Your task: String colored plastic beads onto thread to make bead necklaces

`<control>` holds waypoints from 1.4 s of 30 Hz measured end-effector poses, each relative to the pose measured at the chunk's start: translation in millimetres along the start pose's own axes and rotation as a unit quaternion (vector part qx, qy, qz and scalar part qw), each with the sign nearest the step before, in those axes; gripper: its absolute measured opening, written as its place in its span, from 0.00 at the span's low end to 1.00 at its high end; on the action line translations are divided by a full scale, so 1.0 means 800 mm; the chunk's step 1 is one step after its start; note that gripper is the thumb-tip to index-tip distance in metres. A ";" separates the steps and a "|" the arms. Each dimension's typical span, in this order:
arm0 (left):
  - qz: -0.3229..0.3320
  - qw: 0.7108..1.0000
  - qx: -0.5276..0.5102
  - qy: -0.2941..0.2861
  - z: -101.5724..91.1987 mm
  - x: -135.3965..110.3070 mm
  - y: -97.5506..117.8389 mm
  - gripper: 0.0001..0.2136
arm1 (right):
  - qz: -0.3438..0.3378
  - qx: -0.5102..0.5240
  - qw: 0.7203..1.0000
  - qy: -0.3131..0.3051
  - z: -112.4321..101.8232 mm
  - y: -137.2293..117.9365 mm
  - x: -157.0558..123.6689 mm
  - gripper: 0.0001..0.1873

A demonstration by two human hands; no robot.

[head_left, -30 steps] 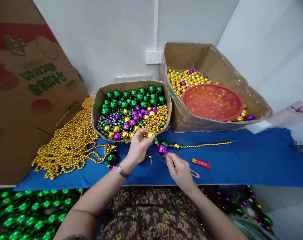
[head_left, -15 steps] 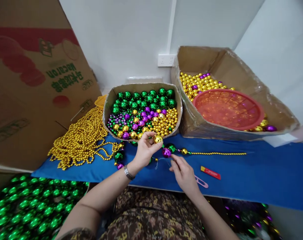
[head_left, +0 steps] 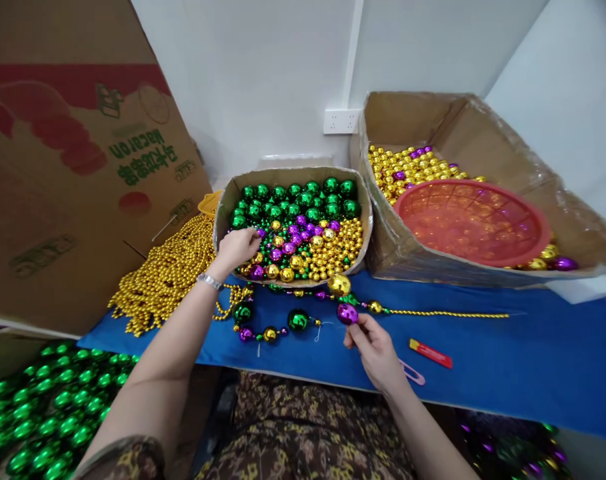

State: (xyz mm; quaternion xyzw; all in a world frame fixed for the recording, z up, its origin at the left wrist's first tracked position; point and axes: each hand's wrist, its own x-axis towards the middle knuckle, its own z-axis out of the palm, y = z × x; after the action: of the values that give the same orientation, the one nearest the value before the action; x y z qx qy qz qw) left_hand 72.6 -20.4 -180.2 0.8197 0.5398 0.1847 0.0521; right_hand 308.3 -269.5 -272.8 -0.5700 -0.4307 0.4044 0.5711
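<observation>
While dipping the left hand (head_left: 237, 249) into the box (head_left: 293, 176) at the table's (head_left: 523, 367) back edge, can't tell if gripping; pinching a purple ball (head_left: 347, 313) with the right hand (head_left: 379, 348).

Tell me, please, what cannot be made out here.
In the head view:
Left hand: whether it holds a bead; its own back hides this.
Right hand: whether it grips or merely touches the purple bead; too small.
Pink loop: one end, hidden behind the right hand.
Red-and-yellow piece: its print, too small.
Large carton: full outline, cut by the picture's edge.
</observation>
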 end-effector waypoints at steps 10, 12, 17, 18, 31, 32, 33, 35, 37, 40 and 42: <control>-0.013 0.996 -0.079 -0.027 0.009 0.020 -0.011 0.10 | -0.007 -0.082 0.997 -0.007 0.000 0.002 -0.002 0.17; -0.021 0.948 -0.318 0.001 0.008 -0.002 0.006 0.14 | -0.027 -0.114 0.993 -0.002 0.001 0.001 -0.004 0.16; -0.066 0.682 -0.716 -0.134 0.013 -0.060 0.058 0.14 | -0.105 -0.211 0.972 0.012 0.006 -0.014 -0.008 0.12; -0.073 0.654 -0.737 -0.151 0.016 -0.068 0.067 0.13 | -0.120 -0.229 0.966 0.015 0.006 -0.017 -0.009 0.11; -0.070 0.623 -0.757 -0.186 0.031 -0.095 0.092 0.11 | -0.174 -0.301 0.937 0.030 0.003 -0.030 -0.013 0.09; -0.065 0.628 -0.753 -0.185 0.031 -0.096 0.092 0.11 | -0.174 -0.302 0.937 0.031 0.002 -0.031 -0.013 0.10; -0.060 0.636 -0.747 -0.181 0.031 -0.096 0.093 0.12 | -0.172 -0.304 0.937 0.032 0.002 -0.031 -0.014 0.10; -0.046 0.662 -0.729 -0.168 0.032 -0.097 0.093 0.12 | -0.161 -0.304 0.938 0.037 -0.001 -0.028 -0.015 0.10; -0.029 0.694 -0.703 -0.149 0.034 -0.099 0.094 0.12 | -0.131 -0.281 0.950 0.043 -0.003 -0.018 -0.016 0.10; -0.002 0.744 -0.654 -0.136 0.039 -0.104 0.096 0.12 | -0.046 -0.172 0.983 0.034 -0.007 0.004 -0.018 0.12; 0.018 0.776 -0.614 -0.146 0.044 -0.108 0.100 0.12 | 0.008 -0.103 0.994 0.028 -0.008 0.020 -0.018 0.15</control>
State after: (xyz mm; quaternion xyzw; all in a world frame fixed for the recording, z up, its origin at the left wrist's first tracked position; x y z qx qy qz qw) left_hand 124.1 -127.0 -211.3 0.6405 0.2832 0.3554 0.6191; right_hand 310.4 -284.8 -289.0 -0.6400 -0.4496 0.3464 0.5180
